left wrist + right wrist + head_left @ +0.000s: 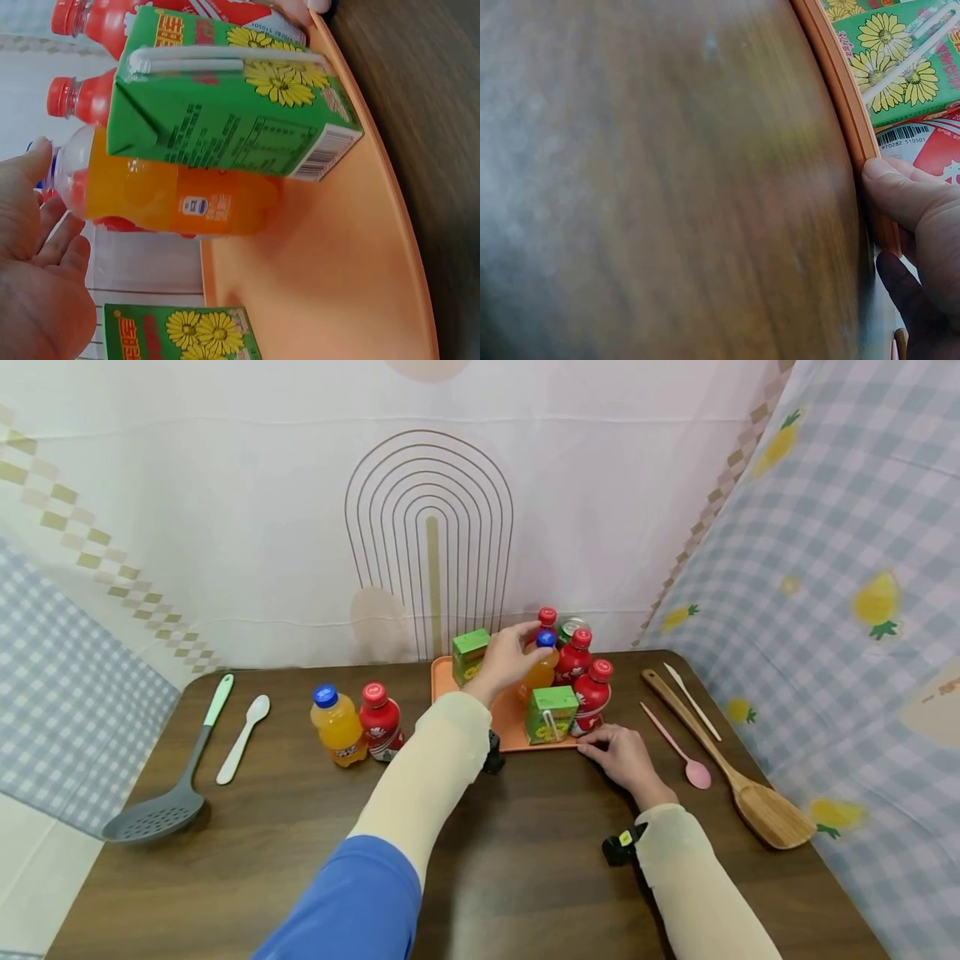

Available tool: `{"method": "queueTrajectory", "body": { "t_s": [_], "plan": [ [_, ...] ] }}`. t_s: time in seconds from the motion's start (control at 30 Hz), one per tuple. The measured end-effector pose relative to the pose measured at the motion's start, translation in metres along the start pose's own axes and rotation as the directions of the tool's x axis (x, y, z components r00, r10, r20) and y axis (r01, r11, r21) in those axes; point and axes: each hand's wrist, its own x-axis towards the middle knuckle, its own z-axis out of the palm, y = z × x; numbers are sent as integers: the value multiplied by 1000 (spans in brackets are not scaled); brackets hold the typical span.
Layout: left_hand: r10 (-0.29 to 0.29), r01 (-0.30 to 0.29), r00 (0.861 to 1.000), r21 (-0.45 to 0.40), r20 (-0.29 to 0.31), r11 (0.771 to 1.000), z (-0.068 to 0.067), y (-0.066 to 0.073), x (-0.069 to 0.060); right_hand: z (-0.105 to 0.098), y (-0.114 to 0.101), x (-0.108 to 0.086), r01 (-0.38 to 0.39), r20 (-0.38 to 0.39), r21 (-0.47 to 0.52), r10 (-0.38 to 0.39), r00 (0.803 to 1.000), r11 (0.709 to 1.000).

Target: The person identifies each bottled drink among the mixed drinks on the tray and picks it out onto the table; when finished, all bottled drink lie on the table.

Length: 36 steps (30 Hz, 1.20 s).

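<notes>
My left hand (508,662) is at the blue cap of an orange soda bottle (537,675), thumb and fingers spread around the cap. In the left wrist view the fingers look loose, and the bottle (150,187) stands on an orange tray (512,718). At the tray's front right corner, my right hand (624,757) pinches the rim (847,97) between thumb and fingers. Around the bottle on the tray are a green drink carton (552,715) with a straw, another green carton (469,657), several red bottles (591,695) and a partly hidden can (574,626).
Left of the tray stand another orange soda bottle (339,728) and a red bottle (382,722). A slotted skimmer (161,810) and a white spoon (243,739) lie at far left. Right lie a pink spoon (696,772), a wooden spatula (768,810) and a white knife (692,700).
</notes>
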Motion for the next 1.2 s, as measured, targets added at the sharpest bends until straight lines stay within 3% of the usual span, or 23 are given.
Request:
{"method": "queueTrajectory", "body": {
  "t_s": [0.2,0.7,1.2],
  "plan": [
    [1,-1,1000,17,-5,1000,5,1,0,-1,0,0,-7,-8,-7,7,1000,1000],
    [-34,34,999,-11,-23,999,4,2,-7,-1,0,1,-7,9,-16,7,1000,1000],
    [-49,49,998,-10,-44,999,-6,0,-18,0,1,0,18,-3,-21,-18,1000,1000]
  ]
}}
